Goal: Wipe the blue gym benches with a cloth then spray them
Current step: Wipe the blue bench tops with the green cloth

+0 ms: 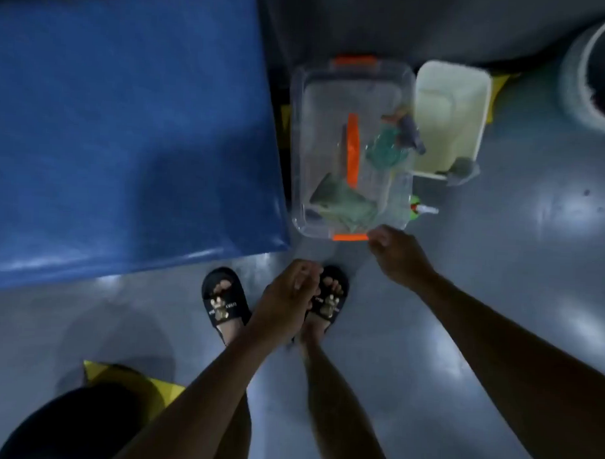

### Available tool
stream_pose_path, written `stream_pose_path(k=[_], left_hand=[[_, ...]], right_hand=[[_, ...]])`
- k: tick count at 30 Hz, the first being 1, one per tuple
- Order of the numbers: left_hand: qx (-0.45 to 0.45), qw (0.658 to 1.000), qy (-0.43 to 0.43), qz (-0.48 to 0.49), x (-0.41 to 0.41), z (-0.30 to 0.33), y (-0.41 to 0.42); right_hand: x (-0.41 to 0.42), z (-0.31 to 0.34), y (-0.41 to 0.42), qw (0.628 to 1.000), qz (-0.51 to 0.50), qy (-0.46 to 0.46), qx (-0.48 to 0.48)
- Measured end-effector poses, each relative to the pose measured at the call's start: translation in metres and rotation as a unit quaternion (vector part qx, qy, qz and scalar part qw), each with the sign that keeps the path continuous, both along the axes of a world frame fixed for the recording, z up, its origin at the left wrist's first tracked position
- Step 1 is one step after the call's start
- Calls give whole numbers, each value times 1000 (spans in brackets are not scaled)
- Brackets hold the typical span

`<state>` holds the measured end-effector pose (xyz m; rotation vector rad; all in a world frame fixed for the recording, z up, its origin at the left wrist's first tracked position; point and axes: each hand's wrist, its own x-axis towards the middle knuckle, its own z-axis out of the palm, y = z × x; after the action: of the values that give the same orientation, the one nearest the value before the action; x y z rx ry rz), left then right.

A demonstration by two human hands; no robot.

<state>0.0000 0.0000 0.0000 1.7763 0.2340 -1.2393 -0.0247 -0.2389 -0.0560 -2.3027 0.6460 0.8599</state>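
The blue padded gym bench (126, 120) fills the upper left. Beside it on the floor stands a clear plastic box (299, 133) with orange clips. In it lie a folded green cloth (343, 206), a crumpled teal cloth (383, 146) and a dark spray bottle (411, 130). My right hand (394, 255) is at the box's near right corner with curled fingers at the rim; whether it grips the rim does not show. My left hand (288, 294) hangs loosely curled over my feet and holds nothing.
A white tub (452, 80) with a grey cloth (462, 168) on its corner stands right of the box. A green and white spray nozzle (422, 207) shows by the box's right wall. A large grey bin (577, 77) stands at the far right. The floor is glossy grey.
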Motion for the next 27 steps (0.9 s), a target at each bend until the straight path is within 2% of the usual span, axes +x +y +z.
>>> stream_pose_path(k=[5,8,11,14,17,24,27], left_hand=[[19,1000,-5,-8,-17,-55,1],[25,1000,-12,5,-26,-73,7],[17,1000,2,22,-30,-80,11],[11,1000,-4,16,-32,-75,15],[7,1000,11,28,-28,-61,16],[-17,999,10,48,-6,11,16],[-33,998,-29,46,5,47,17]], right_hand=[[47,-82,6,994,-10,-90,-68],[57,-111,6,989,-26,-60,-134],[58,-122,7,983,-45,-79,-161],[53,-121,8,989,-100,-49,-97],[48,-100,13,997,-73,3,-30],[17,3,45,976,-150,-47,153],[4,45,56,976,-130,-68,158]])
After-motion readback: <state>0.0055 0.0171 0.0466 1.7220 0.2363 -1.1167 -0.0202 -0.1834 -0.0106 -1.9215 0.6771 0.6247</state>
